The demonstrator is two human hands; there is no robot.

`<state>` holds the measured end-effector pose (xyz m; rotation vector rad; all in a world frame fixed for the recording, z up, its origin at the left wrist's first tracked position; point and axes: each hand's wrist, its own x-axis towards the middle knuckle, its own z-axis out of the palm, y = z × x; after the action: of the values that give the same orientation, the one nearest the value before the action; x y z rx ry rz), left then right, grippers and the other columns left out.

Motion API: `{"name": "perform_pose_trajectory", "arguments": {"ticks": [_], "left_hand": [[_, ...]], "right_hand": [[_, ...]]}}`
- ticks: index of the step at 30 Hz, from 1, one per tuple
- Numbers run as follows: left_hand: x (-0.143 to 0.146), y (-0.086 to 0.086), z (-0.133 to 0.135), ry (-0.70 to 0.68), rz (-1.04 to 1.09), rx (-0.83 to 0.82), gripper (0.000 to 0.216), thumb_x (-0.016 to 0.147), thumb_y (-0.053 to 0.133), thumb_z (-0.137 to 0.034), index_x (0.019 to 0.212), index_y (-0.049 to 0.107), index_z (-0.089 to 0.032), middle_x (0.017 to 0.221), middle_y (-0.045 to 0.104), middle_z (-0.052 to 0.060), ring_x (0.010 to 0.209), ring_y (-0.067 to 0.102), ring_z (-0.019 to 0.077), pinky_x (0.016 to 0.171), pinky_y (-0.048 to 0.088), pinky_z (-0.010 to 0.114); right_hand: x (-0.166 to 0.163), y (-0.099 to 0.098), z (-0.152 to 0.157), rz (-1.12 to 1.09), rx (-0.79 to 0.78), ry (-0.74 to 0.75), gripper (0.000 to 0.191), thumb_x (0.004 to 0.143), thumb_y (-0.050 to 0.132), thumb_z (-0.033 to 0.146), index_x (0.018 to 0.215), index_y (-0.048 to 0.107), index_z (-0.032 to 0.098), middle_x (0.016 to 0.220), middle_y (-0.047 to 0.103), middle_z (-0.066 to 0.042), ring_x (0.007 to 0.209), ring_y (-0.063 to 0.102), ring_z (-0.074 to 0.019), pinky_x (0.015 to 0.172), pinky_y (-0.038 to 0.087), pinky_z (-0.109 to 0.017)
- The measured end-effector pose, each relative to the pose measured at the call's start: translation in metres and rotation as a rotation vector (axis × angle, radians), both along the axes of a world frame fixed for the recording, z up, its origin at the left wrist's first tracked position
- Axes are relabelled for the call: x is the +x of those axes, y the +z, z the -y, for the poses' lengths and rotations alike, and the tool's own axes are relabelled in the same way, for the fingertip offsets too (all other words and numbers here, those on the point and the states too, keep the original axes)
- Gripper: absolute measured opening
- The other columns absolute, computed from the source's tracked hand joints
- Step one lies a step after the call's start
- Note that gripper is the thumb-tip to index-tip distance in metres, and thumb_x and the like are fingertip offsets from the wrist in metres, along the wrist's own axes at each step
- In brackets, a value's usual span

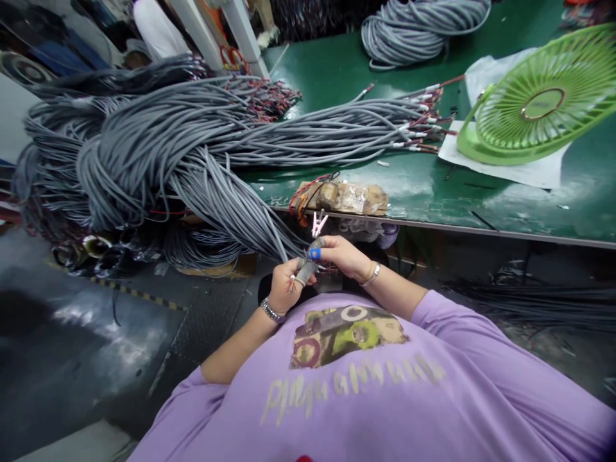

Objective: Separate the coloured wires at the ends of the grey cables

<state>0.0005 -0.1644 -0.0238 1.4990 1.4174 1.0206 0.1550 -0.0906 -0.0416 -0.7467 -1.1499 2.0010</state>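
My left hand point(285, 287) is closed around the end of a grey cable point(283, 247) that runs down from the big pile; thin coloured wires stick out below its fingers. My right hand point(339, 255) pinches the same cable end just to the right, its taped fingertips pressed together, one with a blue band. Both hands meet close in front of my chest, below the table edge. A small pink-white clip point(318, 223) hangs just above them.
A huge heap of grey cables point(158, 147) covers the green table's point(529, 212) left end and spills over it. More stripped cables point(337, 131) lie across the top. A green fan point(536, 102) rests at right, a taped block point(349, 197) at the edge.
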Motion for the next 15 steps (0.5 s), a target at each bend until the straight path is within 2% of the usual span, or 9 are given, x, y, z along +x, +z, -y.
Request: {"name": "perform_pose_trajectory", "arguments": {"ticks": [4,7,10,15], "left_hand": [[-0.004,0.003,-0.007,-0.147,-0.032,-0.107,0.021,0.076,0.067,-0.032,0.063,0.067,-0.015,0.058,0.069,0.004,0.053,0.063,0.0140,0.055,0.048,0.023],[-0.003,0.006,-0.009,-0.169,-0.004,-0.150,0.023,0.077,0.066,-0.032,0.062,0.067,-0.015,0.057,0.069,0.005,0.053,0.064,0.0150,0.054,0.048,0.024],[0.001,0.007,-0.009,-0.091,0.085,-0.156,0.025,0.076,0.068,-0.036,0.064,0.068,-0.015,0.055,0.068,0.004,0.051,0.062,0.0148,0.052,0.046,0.023],[0.003,-0.003,-0.007,0.103,0.259,-0.120,0.029,0.079,0.066,-0.039,0.062,0.068,-0.015,0.056,0.068,0.004,0.045,0.053,0.0094,0.044,0.036,0.020]], "right_hand": [[0.001,0.007,0.003,0.055,0.165,-0.021,0.025,0.061,0.082,0.034,0.066,0.067,0.014,0.062,0.060,0.001,0.058,0.051,-0.0103,0.057,0.041,-0.024],[0.001,0.009,0.007,0.053,0.240,-0.084,0.022,0.063,0.082,0.034,0.067,0.068,0.017,0.067,0.060,0.000,0.062,0.053,-0.0120,0.056,0.041,-0.024],[0.001,0.008,0.013,-0.013,0.219,-0.074,0.022,0.066,0.080,0.034,0.077,0.070,0.018,0.072,0.062,-0.001,0.067,0.057,-0.0141,0.060,0.045,-0.025],[0.010,-0.001,0.019,-0.058,0.136,-0.106,0.035,0.066,0.081,0.035,0.093,0.068,0.017,0.086,0.068,-0.003,0.076,0.060,-0.0142,0.071,0.048,-0.027]]}}
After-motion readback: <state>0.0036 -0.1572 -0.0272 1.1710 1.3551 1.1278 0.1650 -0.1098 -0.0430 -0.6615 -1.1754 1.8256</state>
